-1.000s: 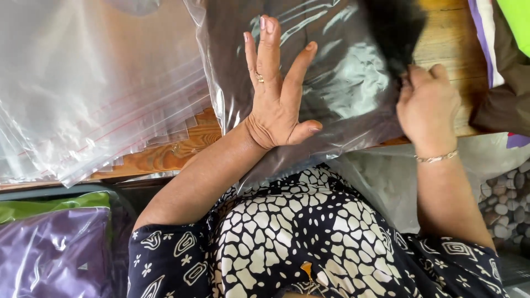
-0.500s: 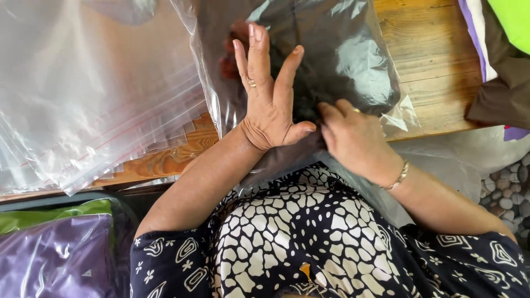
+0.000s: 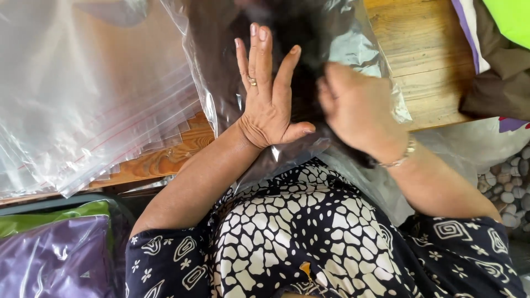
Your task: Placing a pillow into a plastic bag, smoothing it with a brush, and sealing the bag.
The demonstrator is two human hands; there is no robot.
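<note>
Bag: a clear plastic bag with a dark garment inside (image 3: pixel 232 83) is lying on the wooden table, its near end hanging over the table edge toward my lap.
Left hand: my left hand (image 3: pixel 268 96) is lying flat on the bag, fingers stretched out and spread, palm pressing down; it is gripping nothing, only pressing. A gold ring (image 3: pixel 252 81) is sitting on one finger.
Right hand: my right hand (image 3: pixel 356 107) is lying on the bag just beside the left, blurred with motion; I cannot tell whether its fingers are closing on the plastic or only resting on it. A thin metal bracelet (image 3: pixel 400 157) is circling the wrist.
Table: the light brown wooden slatted table (image 3: pixel 428 60) is showing bare boards to the right of the bag.
Left of the bag: a stack of empty clear zip bags (image 3: pixel 83 105) is fanning across the table, touching the filled bag's edge.
Near left: purple and green packed bags (image 3: pixel 52 256) are lying below the table edge.
Far right: folded brown, white and lime-green fabrics (image 3: pixel 499 55) are resting at the table's corner, with grey pebbles (image 3: pixel 510 176) below them.
Lap: my navy and white patterned dress (image 3: pixel 309 243) is filling the foreground.
</note>
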